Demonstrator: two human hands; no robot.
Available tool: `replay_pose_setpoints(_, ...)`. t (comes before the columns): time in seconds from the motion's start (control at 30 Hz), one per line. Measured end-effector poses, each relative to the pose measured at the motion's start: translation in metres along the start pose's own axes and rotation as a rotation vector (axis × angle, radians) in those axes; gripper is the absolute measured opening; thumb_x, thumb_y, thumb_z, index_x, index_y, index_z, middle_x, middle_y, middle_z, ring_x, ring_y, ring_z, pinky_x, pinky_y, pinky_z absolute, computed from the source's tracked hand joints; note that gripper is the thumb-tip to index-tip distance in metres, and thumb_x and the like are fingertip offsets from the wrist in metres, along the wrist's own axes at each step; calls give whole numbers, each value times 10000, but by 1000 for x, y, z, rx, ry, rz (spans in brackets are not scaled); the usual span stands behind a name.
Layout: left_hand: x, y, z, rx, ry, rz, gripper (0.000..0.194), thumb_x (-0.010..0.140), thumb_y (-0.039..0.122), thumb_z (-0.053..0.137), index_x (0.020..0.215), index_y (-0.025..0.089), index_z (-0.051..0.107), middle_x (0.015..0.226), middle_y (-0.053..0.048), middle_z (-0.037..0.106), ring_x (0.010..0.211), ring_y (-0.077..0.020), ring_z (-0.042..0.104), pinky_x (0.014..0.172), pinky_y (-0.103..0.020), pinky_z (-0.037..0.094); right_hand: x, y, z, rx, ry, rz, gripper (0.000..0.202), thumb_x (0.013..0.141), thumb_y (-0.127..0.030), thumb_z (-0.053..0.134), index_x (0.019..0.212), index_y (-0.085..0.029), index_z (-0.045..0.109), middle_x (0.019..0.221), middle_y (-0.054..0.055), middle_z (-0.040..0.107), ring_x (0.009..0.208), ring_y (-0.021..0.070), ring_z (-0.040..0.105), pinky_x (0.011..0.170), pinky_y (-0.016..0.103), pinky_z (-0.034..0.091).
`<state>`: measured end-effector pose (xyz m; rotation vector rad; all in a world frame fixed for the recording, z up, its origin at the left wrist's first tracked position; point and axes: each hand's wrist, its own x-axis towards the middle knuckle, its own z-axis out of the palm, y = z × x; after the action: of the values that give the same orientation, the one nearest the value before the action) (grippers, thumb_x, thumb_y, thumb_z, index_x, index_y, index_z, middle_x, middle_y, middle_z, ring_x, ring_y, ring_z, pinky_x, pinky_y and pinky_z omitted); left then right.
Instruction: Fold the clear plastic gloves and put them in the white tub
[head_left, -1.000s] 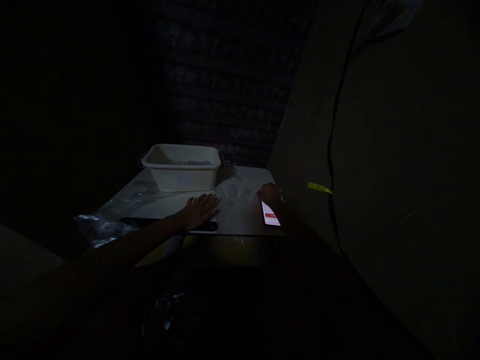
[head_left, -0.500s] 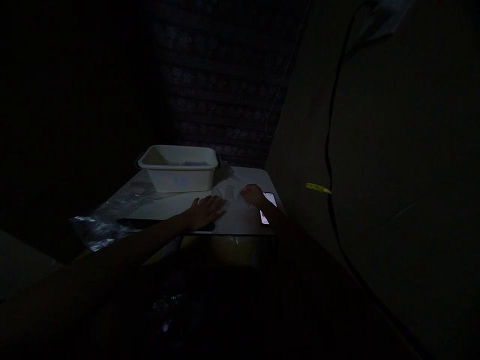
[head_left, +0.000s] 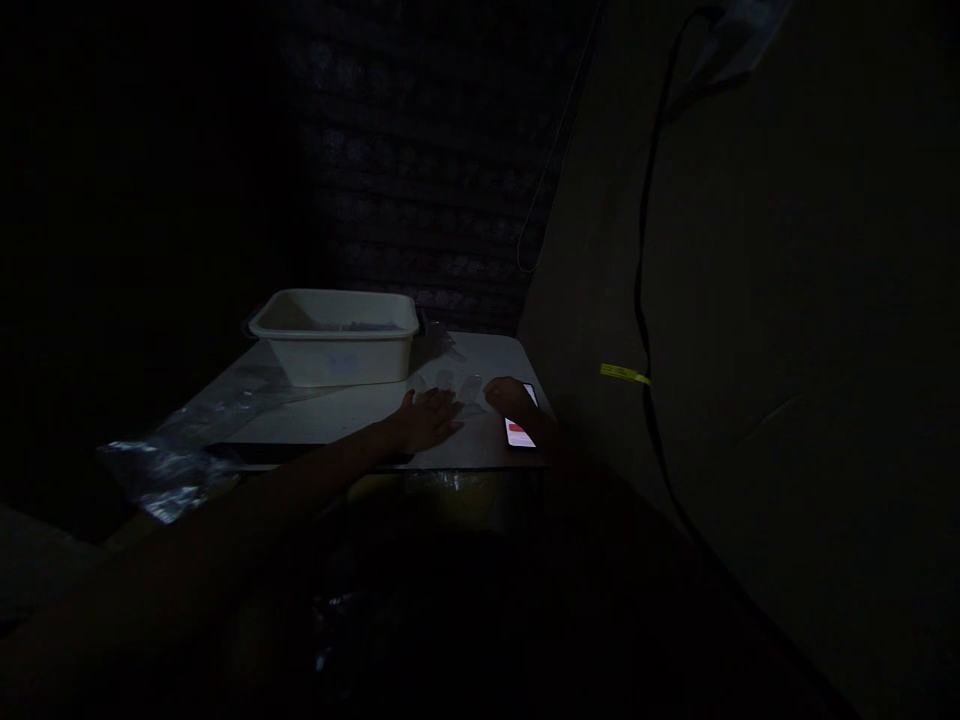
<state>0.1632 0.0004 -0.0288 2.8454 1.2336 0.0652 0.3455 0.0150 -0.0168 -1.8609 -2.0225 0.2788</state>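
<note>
My left hand point(head_left: 426, 420) lies palm down over the front of the white table point(head_left: 360, 408), fingers spread, with nothing in it that I can see. To its right, my right hand point(head_left: 508, 397) is closed with its fingers curled; whatever they hold, if anything, is too dark to make out. Between and beyond the hands are small clear plastic pieces, one point(head_left: 472, 386) close to my right fingers and another point(head_left: 445, 380) beyond my left fingertips. A lit phone point(head_left: 519, 434) lies partly under my right hand and wrist.
A white plastic tub point(head_left: 341, 360) stands at the table's back left, contents dim. Crumpled clear plastic point(head_left: 161, 480) hangs at the left edge. A dark strip point(head_left: 270, 453) lies along the front. A wall with a black cable point(head_left: 643, 300) and yellow tag point(head_left: 625, 374) rises at right.
My left hand has moved right across the table, closer to my right hand. Another clear piece now shows beside my right fingers. The whole view has shifted slightly, and more red shows on the phone screen.
</note>
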Motion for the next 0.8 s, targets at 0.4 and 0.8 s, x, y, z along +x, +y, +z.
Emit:
replay_pose_setpoints(0.4,-4,2,-4,68,-5,-30,473,776,437,194,1122,206,418,1291,-87,230,1164,-293,148,857,-540,95,-20,10,2,-452,-66,-290,231,650,-285,407,803,-194,554,852,39,584,840,186,462,696,304,274)
replay_pose_setpoints(0.8,-9,-2,-7,130,0,-11,477,780,445,186,1088,193,449,1286,-99,238,1157,-291,168,847,-540,112,-23,0,1,-531,-94,-349,363,669,-149,344,972,-232,524,897,74,539,817,192,443,652,320,266)
